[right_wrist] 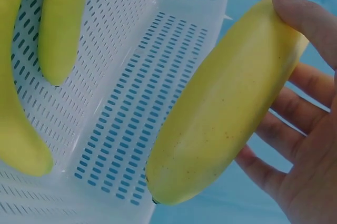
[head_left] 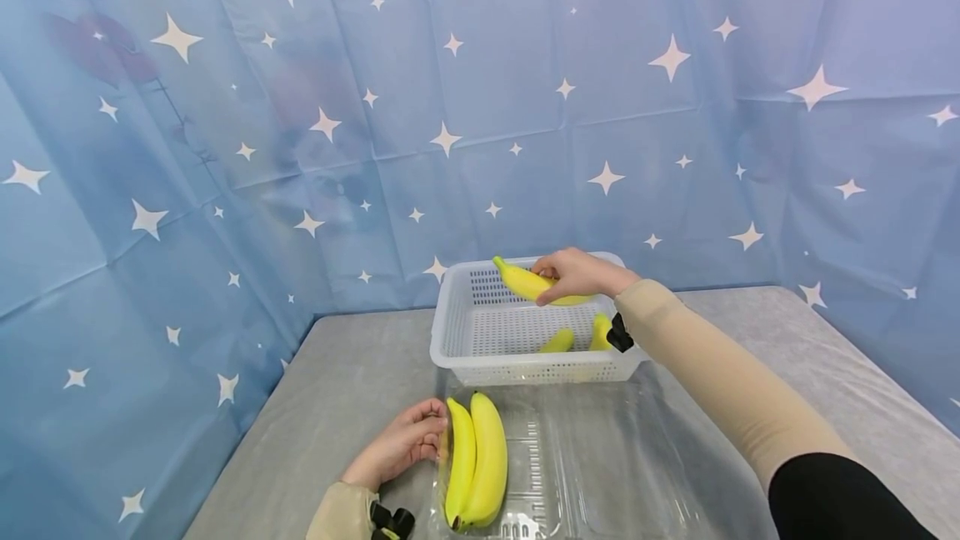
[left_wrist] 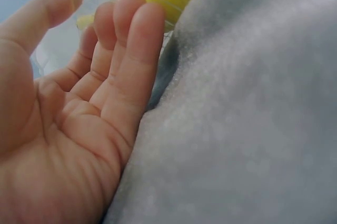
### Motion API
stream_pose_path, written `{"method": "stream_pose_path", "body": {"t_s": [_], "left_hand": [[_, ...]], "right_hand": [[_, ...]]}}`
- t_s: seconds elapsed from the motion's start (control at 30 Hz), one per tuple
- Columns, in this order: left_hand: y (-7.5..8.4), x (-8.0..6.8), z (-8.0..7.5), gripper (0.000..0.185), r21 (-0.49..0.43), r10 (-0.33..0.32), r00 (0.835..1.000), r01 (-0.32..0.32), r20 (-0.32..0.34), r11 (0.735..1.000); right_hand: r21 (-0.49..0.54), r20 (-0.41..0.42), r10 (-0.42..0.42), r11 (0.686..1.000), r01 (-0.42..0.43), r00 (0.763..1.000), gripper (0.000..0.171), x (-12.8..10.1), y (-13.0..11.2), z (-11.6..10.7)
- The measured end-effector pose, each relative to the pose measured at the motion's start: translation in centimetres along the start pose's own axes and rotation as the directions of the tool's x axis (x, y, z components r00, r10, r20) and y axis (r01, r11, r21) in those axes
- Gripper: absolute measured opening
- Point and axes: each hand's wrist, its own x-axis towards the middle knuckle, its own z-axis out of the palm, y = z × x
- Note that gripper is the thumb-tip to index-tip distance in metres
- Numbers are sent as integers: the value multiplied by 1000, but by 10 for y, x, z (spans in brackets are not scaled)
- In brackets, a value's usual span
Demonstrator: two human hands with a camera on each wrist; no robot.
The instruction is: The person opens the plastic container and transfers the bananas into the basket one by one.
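My right hand (head_left: pixel 579 275) pinches a banana (head_left: pixel 521 282), long axis crosswise, basket (head_left: pixel 495 372) below it; left hand (head_left: pixel 405 444) farther off, fingers loose.

A blue curtain (head_left: pixel 495 107) printed with white four-pointed stars (head_left: pixel 817 90) fills the background. It hangs just behind the far edge of the table (head_left: pixel 360 365) and comes forward beside both the left and right edges. Creases cross it up and down and sideways, and its blue turns towards lilac at the upper right. Beyond the far left corner, high up, shows a faint reddish patch (head_left: pixel 105 48). The table's surface is grey, soft-looking fabric, and its far right corner is rounded. The light is soft and fairly even.
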Motion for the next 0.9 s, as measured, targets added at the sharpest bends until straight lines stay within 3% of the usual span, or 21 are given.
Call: {"method": "stream_pose_path", "body": {"t_s": [0.53, 0.9], "left_hand": [[-1, 0, -1, 6, -15, -5, 1000, 5, 3, 1000], [2, 0, -2, 5, -5, 11, 1000, -11, 11, 1000]], "right_hand": [[3, 18, 31, 1000, -31, 999, 52, 8, 10, 5], [26, 30, 44, 999, -45, 999, 41, 11, 14, 9]]}}
